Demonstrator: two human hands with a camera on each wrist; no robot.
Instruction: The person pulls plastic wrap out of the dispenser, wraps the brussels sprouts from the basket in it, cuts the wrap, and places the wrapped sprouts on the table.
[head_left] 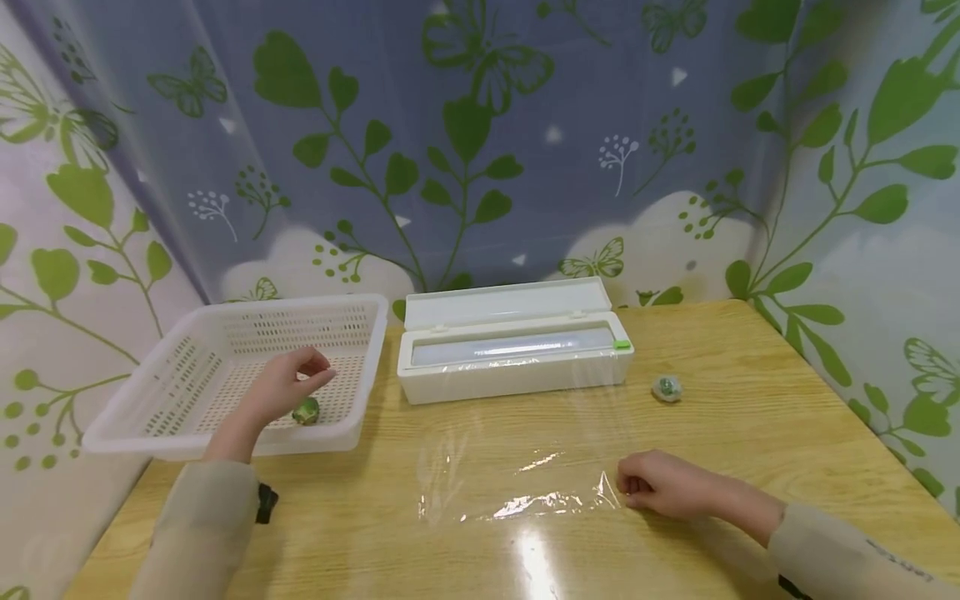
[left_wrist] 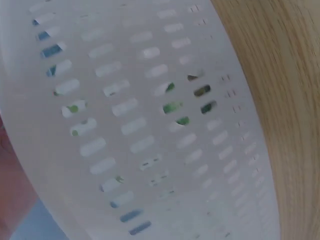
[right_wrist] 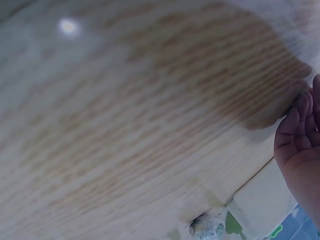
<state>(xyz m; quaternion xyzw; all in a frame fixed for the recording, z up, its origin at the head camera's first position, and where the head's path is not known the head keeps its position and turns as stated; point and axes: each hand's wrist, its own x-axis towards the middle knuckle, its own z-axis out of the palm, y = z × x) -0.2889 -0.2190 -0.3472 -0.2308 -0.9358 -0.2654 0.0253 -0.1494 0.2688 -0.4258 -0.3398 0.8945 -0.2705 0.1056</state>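
A printed curtain point(head_left: 555, 196) with green leaves and butterflies fills the top and both sides of the head view. Below it spreads the wood-grain worktop point(head_left: 360, 533). At the left stands a white slotted plastic basket point(head_left: 347, 432), its wall taking up most of the left wrist view. In the centre sits a long white cling film dispenser point(head_left: 517, 382), lid raised at the back, a film roll showing inside. A clear sheet of cling film point(head_left: 517, 467) runs from it over the front wall and onto the worktop, lower centre, glinting and wrinkled along its near edge.

The hands are well apart. The left hand point(head_left: 288, 385) hangs over the basket, fingers loosely bent. The right hand point(head_left: 666, 483), right of lower centre, has its fingers curled at the film's right near corner; whether they pinch it cannot be told. A small round green vegetable point(head_left: 306, 412) lies inside the basket near the front wall, below the left hand. Right of the dispenser rests a small film-wrapped green ball point(head_left: 667, 388). A bright green slider point(head_left: 621, 345) marks the dispenser's right end.
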